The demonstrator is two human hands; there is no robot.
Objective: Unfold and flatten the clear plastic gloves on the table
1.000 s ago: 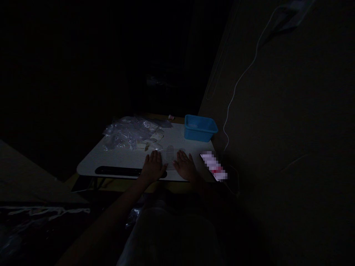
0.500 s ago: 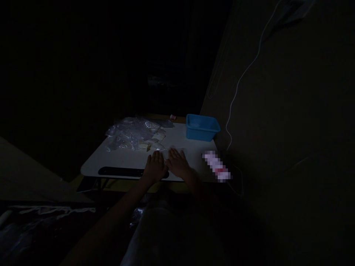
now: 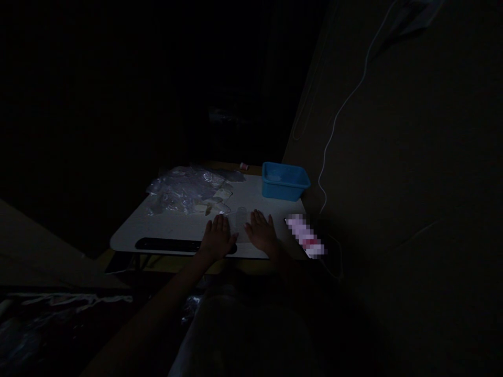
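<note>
My left hand point(image 3: 217, 236) and right hand point(image 3: 261, 232) lie flat, fingers spread, gripping nothing, on the near edge of the counter point(image 3: 173, 228), with a clear bag point(image 3: 240, 222) between them under my fingertips. A heap of bags point(image 3: 184, 189) sits far left, a blue tub point(image 3: 284, 181) far right. A phone point(image 3: 305, 236) lies just right of my right hand.
</note>
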